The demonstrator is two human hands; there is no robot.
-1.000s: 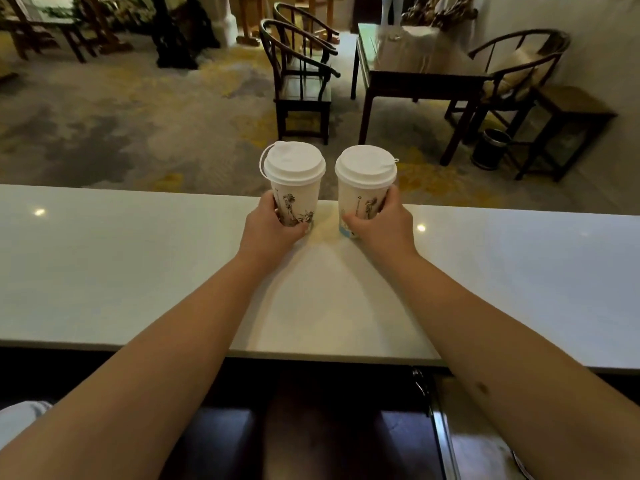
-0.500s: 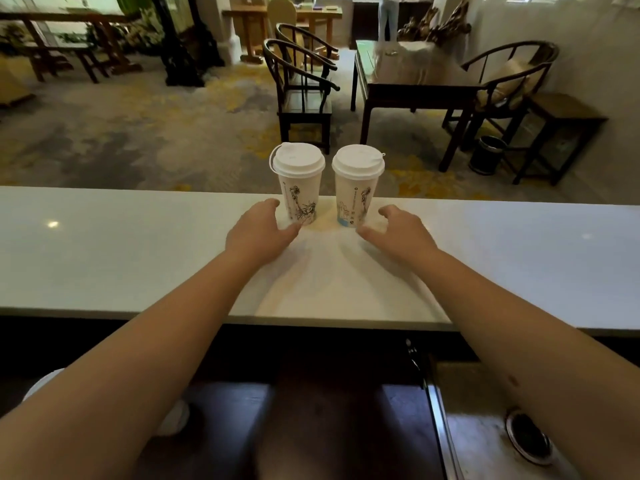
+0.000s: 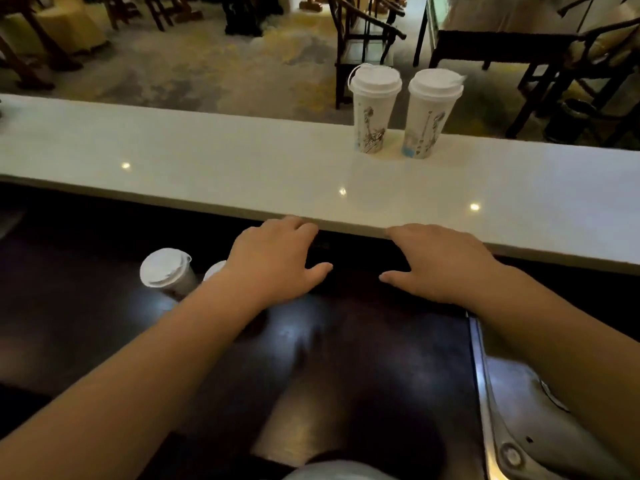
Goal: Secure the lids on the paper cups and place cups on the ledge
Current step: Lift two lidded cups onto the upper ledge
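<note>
While hovering palm-down over the dark worktop (image 3: 311, 341), fingers (image 3: 294, 226) of the left hand (image 3: 277, 265) lie spread and loosely straight, tips at the near edge of the white ledge (image 3: 207, 161), holding nothing. Same for the right hand (image 3: 440, 265): fingers (image 3: 408, 233) relaxed and apart, thumb out to the side, nothing gripped.

Farther out, toward the far edge of the ledge and right of its middle, stand 2 lidded paper cups, left cup (image 3: 374, 109) and right cup (image 3: 431, 112), upright, just beside each other, bases apart. Well clear of both hands. Lids look seated, though the blur hides the rims' fit.

Judged from this: placing step done for these 2, and fetching the next pair now in hand. On the worktop, left of the left wrist, stands 1 more capped cup (image 3: 166, 271), with the white top of a second cup (image 3: 214, 270) partly hidden behind the forearm. Hard to tell whether those lids are pressed fully home.

Next move calls for bringing the hands left and down to those 2 cups, checking or pressing each lid around its rim, then gripping each wall gently and lifting over the ledge's near edge to set down beside the first pair.
</note>
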